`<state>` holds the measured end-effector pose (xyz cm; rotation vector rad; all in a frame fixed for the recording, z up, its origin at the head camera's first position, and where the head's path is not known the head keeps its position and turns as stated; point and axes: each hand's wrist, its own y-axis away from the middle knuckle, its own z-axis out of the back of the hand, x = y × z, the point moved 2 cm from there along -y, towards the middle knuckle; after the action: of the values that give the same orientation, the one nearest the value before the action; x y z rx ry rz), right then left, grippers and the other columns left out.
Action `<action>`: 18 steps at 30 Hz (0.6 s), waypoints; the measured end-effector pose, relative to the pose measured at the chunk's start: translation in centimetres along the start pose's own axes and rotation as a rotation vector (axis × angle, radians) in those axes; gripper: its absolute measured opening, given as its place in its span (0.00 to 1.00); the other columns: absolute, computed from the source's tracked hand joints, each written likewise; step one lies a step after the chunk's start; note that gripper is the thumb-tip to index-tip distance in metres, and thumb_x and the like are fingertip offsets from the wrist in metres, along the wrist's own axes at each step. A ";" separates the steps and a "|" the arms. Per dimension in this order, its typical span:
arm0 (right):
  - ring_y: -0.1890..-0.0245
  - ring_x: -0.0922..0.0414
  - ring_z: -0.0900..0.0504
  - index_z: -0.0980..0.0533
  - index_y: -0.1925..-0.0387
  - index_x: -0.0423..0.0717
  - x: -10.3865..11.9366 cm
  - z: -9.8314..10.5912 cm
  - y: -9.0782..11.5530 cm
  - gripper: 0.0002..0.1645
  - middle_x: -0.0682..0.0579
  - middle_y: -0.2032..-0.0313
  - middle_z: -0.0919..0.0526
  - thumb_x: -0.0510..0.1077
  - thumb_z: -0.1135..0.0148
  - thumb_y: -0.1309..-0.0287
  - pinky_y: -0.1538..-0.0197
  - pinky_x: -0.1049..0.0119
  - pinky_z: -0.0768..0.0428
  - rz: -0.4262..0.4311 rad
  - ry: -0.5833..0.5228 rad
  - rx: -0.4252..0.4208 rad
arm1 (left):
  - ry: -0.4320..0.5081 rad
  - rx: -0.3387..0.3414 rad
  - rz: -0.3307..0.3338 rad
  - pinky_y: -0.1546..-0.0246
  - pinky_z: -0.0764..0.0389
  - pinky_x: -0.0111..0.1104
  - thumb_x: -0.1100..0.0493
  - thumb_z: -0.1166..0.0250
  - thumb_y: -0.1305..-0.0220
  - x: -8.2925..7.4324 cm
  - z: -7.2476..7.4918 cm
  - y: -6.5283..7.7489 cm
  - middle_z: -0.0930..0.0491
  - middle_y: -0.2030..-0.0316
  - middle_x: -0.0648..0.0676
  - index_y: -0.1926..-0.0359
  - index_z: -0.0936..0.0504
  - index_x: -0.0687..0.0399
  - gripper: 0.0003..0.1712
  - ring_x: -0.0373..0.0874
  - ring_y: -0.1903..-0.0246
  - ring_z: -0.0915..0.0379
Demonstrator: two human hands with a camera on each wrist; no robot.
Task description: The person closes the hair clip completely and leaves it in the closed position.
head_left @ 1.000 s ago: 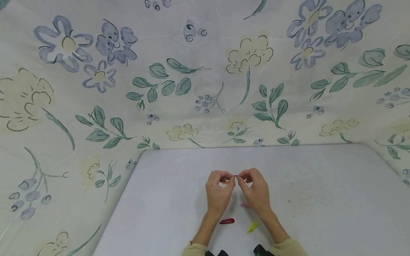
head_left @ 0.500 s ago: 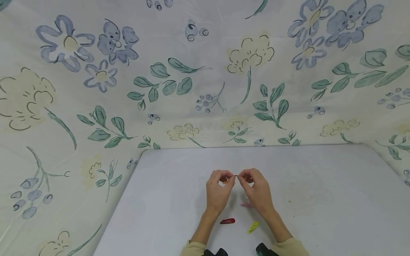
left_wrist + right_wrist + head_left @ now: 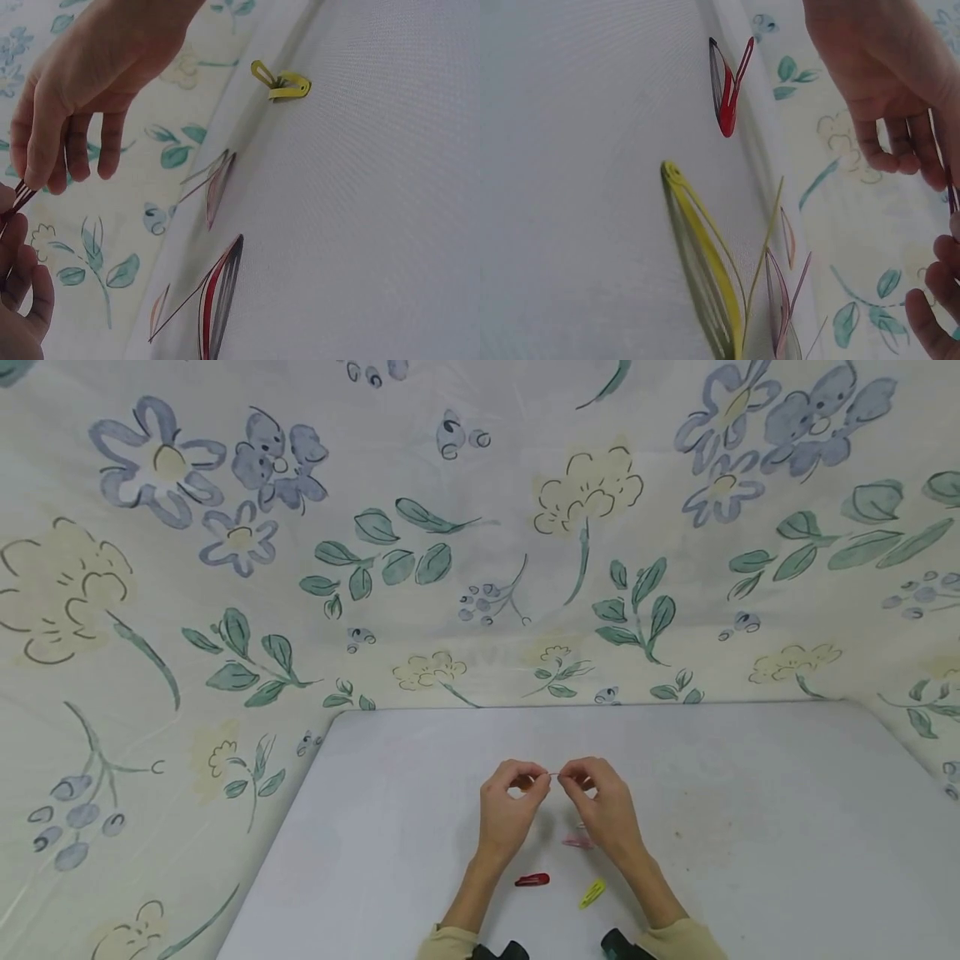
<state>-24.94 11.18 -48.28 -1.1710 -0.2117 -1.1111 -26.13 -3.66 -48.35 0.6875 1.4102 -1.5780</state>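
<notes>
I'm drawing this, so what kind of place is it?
Perhaps an indoor work corner: there's a white table, a flowery covering behind it, and a red clip and yellow clip on the table.

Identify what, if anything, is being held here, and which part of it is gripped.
A thin, dark hair clip, pinched near its opposite ends: one by the left hand, the other by the right hand.

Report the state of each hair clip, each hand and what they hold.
Yellow hair clip: open, bars apart
Red hair clip: open, bars apart
Pink hair clip: open, bars apart
Orange hair clip: open or closed, cannot tell
Dark slim clip: mostly covered, open or closed unclear
Left hand: pinching that clip
Right hand: pinching it too
</notes>
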 end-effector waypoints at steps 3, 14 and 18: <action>0.66 0.60 0.22 0.20 0.63 0.47 -0.1 0.0 0.0 0.12 0.54 0.66 0.19 0.31 0.29 0.47 0.63 0.64 0.19 0.006 0.001 0.016 | 0.019 0.039 -0.003 0.62 0.22 0.34 0.64 0.30 0.42 0.2 0.3 -0.1 0.18 0.69 0.48 0.66 0.14 0.56 0.03 0.37 0.67 0.26; 0.65 0.59 0.21 0.21 0.61 0.49 -0.6 0.0 -0.2 0.12 0.55 0.64 0.19 0.33 0.29 0.46 0.63 0.66 0.18 0.039 -0.052 0.091 | 0.026 0.132 -0.031 0.63 0.22 0.33 0.66 0.29 0.42 0.3 0.7 -0.8 0.17 0.68 0.49 0.66 0.13 0.53 0.04 0.41 0.66 0.26; 0.65 0.60 0.22 0.20 0.60 0.49 -0.6 0.2 -0.2 0.12 0.56 0.63 0.18 0.34 0.30 0.45 0.63 0.68 0.18 0.034 -0.050 0.104 | 0.003 0.141 -0.069 0.64 0.21 0.37 0.68 0.29 0.43 0.3 0.6 -0.9 0.17 0.68 0.53 0.66 0.14 0.57 0.04 0.48 0.67 0.25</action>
<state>-25.32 11.71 -48.43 -1.1065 -0.2841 -1.0299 -26.98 -4.40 -48.06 0.7308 1.3464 -1.7438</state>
